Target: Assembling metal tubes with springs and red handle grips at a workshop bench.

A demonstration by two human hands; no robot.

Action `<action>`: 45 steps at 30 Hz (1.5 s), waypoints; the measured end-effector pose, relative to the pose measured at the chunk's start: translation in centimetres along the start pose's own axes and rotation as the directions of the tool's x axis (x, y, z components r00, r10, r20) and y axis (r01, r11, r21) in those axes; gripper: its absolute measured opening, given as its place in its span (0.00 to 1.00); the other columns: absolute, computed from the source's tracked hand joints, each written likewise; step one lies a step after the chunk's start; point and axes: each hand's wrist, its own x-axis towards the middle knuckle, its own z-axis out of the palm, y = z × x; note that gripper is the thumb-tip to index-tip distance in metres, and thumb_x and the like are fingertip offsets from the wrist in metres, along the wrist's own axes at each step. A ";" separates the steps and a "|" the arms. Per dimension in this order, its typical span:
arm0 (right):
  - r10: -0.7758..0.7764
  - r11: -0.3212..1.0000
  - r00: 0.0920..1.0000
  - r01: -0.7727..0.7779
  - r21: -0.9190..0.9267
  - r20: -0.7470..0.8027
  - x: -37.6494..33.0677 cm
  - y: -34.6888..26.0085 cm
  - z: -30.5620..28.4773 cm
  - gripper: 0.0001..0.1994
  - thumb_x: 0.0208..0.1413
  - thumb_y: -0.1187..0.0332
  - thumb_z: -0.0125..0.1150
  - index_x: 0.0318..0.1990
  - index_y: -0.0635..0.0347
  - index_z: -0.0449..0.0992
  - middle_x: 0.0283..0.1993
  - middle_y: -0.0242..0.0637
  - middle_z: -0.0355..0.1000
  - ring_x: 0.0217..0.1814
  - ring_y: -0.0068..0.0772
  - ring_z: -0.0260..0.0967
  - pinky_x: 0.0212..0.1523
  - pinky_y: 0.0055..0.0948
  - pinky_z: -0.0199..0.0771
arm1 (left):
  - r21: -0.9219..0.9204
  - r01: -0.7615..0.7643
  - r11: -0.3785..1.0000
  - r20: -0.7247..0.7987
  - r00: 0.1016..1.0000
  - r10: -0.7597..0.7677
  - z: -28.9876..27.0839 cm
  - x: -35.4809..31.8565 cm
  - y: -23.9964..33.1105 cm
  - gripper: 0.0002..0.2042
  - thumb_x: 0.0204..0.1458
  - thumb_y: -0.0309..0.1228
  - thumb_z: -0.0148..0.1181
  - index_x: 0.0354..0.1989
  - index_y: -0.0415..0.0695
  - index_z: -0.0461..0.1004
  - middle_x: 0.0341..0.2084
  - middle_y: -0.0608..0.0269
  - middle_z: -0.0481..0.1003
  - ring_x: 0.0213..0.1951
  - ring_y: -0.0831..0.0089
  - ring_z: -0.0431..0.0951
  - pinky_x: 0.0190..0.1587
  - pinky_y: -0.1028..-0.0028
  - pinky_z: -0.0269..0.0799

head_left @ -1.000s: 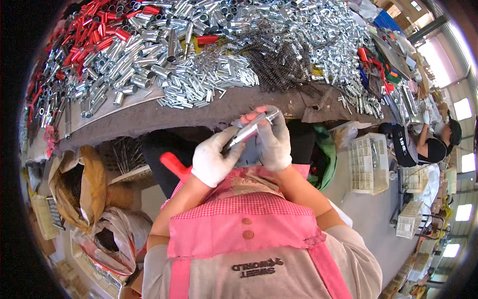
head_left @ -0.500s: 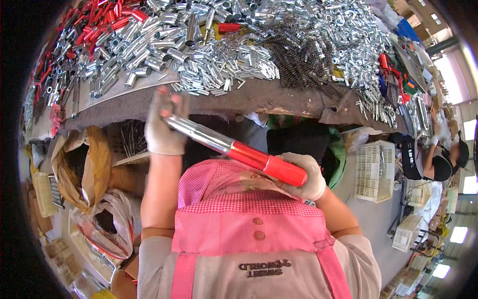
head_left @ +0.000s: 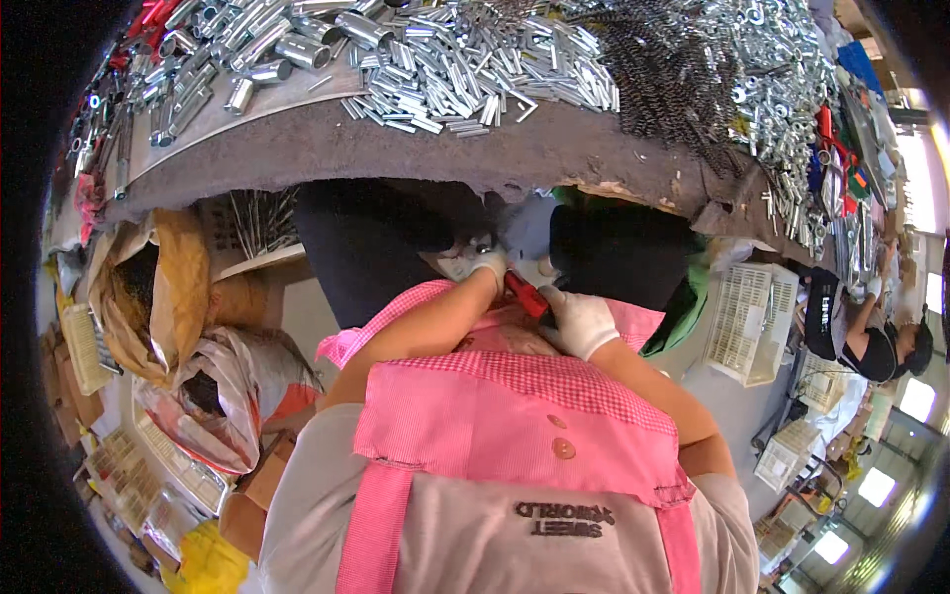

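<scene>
**Red-handled tool held low, below the tabletop edge**

We are looking down over a pink gingham apron [head_left: 515, 396] at both gloved hands, which meet in the lap, below the front edge of the tabletop [head_left: 396, 148].

The right hand [head_left: 584, 322], in a white glove, is clenched around the red handle of a tool [head_left: 524, 295]. Only a short stretch of red shows between the two hands. The left hand [head_left: 487, 265] sits at the tool's far end, fingers curled; its grip appears to be on the metal part, but dark shadow under the tabletop hides the contact, so we cannot tell for certain.

Handling, as we judge it: the tool is rigid, with a smooth plastic-looking handle and a metal end (likely some weight forward). The red handle is the natural place to take hold. Bare metal would slide more readily in cloth gloves.

On the tabletop above: heaps of short silver metal tubes [head_left: 465, 69], larger cylinders [head_left: 297, 49] to the left, a dark mass of coil springs [head_left: 653, 59], and small bright fittings [head_left: 782, 89] to the right.

Left of the lap stand open sacks [head_left: 158, 287]. A white slotted crate [head_left: 747, 317] stands on the right. Further right, another person [head_left: 861, 332] works at the same tabletop.
</scene>
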 end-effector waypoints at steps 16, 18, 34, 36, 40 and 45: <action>0.089 0.993 0.988 -0.077 -0.094 0.124 7.7 0.5 -0.8 0.19 0.49 0.57 0.56 0.44 0.60 0.71 0.33 0.50 0.74 0.37 0.51 0.73 0.36 0.45 0.72 | 0.080 0.230 0.970 -0.269 0.942 -0.202 -3.4 0.9 4.8 0.18 0.52 0.40 0.44 0.43 0.43 0.74 0.45 0.49 0.73 0.46 0.54 0.74 0.48 0.64 0.68; 0.126 0.992 0.978 -0.121 -0.037 0.164 10.8 -1.3 -2.0 0.16 0.50 0.56 0.55 0.37 0.60 0.75 0.36 0.51 0.74 0.40 0.49 0.73 0.41 0.44 0.72 | 0.083 0.285 0.955 -0.449 0.866 -0.220 -5.6 0.9 4.8 0.20 0.52 0.41 0.44 0.47 0.43 0.74 0.47 0.49 0.73 0.47 0.53 0.74 0.49 0.63 0.68; 0.332 0.931 0.923 -0.354 0.088 0.196 9.5 2.2 2.0 0.19 0.50 0.56 0.54 0.43 0.59 0.75 0.40 0.51 0.74 0.44 0.52 0.72 0.45 0.43 0.71 | 0.081 -0.095 0.992 -0.178 0.978 0.108 -19.2 -8.7 19.1 0.20 0.55 0.42 0.41 0.40 0.39 0.75 0.39 0.43 0.74 0.41 0.49 0.76 0.44 0.58 0.71; 0.337 0.930 0.941 -0.339 0.144 0.034 8.8 1.1 1.4 0.17 0.46 0.54 0.56 0.37 0.55 0.77 0.37 0.50 0.74 0.40 0.51 0.73 0.41 0.44 0.73 | 0.108 -0.019 0.994 -0.146 0.989 0.034 -21.0 -11.0 20.7 0.23 0.55 0.46 0.41 0.47 0.41 0.72 0.47 0.44 0.71 0.49 0.50 0.72 0.50 0.59 0.68; 0.203 0.957 0.966 -0.230 0.176 0.159 9.8 1.1 -0.6 0.16 0.47 0.60 0.55 0.39 0.61 0.76 0.40 0.53 0.73 0.44 0.51 0.72 0.44 0.44 0.71 | 0.210 -0.153 0.966 -0.056 0.984 0.168 -17.6 -7.3 15.5 0.22 0.56 0.44 0.39 0.50 0.43 0.70 0.49 0.43 0.69 0.51 0.49 0.70 0.52 0.59 0.66; 0.116 0.991 0.971 -0.128 0.046 0.210 11.5 1.4 -0.5 0.12 0.47 0.64 0.54 0.31 0.64 0.79 0.37 0.53 0.74 0.42 0.50 0.73 0.43 0.43 0.72 | 0.525 -0.109 0.844 0.136 0.990 0.043 -20.2 -8.7 17.1 0.21 0.57 0.36 0.38 0.58 0.47 0.64 0.57 0.46 0.63 0.56 0.52 0.66 0.55 0.57 0.62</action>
